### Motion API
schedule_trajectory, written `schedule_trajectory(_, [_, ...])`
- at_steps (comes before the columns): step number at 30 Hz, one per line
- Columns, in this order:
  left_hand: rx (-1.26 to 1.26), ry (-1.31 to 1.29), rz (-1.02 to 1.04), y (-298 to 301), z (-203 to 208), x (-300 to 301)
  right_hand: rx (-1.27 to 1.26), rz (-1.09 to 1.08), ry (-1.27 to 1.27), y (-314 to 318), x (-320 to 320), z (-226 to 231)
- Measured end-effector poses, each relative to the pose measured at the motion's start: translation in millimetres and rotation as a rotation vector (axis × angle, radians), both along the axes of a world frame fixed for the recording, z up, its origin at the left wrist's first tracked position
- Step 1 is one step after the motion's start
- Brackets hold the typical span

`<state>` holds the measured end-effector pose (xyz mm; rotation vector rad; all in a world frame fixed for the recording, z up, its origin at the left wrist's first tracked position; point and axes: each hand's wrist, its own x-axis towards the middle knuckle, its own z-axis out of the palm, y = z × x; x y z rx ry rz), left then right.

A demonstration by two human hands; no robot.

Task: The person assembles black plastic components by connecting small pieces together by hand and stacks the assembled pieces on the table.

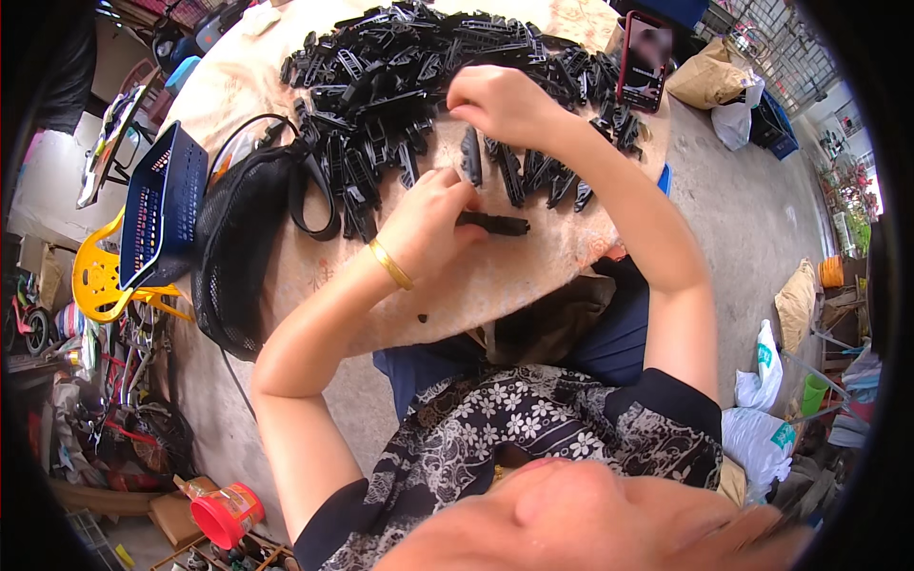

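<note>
Over the near part of the round table, my left hand [427, 221], with a gold bangle at its wrist, is closed on a long black plastic part [497, 224]. The part sticks out to the right from between thumb and fingers. Farther off, my right hand [500, 103] is at the edge of a heap of black plastic parts [381, 76], its fingers curled together. Whatever those fingers may hold is hidden. A single loose black part [471, 157] lies between my two hands. Several more parts lie spread to its right.
A phone [645, 62] stands upright at the table's far right. On the left edge sit a black mesh bag [243, 252] with a strap and a blue plastic basket [164, 205]. Beyond is a yellow chair [95, 266]. A small dark scrap [423, 318] lies near the table's front edge.
</note>
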<state>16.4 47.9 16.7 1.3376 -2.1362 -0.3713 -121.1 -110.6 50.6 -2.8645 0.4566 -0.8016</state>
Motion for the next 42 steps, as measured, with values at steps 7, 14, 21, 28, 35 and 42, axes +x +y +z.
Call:
schedule_trajectory(7, [0.058,0.066,0.019,4.7,1.0,-9.2,1.004,0.148,-0.407,84.9,-62.8,-0.8])
schedule_trajectory(14, [0.085,0.092,0.053,5.2,3.1,-6.3,0.319,-0.103,-0.01,106.5,-89.9,-10.4])
schedule_trajectory(21, [0.098,0.081,0.021,4.9,5.1,-4.8,0.24,-0.074,0.037,104.5,-96.6,-7.6])
schedule_trajectory(28, [0.065,0.111,-0.052,3.9,-2.0,-11.3,0.174,-0.047,0.003,114.9,-81.7,-18.5])
schedule_trajectory(35, [-0.155,-0.164,0.108,-6.3,19.1,17.3,0.396,0.076,0.234,98.1,-86.1,7.1])
schedule_trajectory(42, [-0.195,-0.555,0.548,-12.7,11.3,19.9,-0.053,-0.074,-0.092,21.7,-10.1,-21.6])
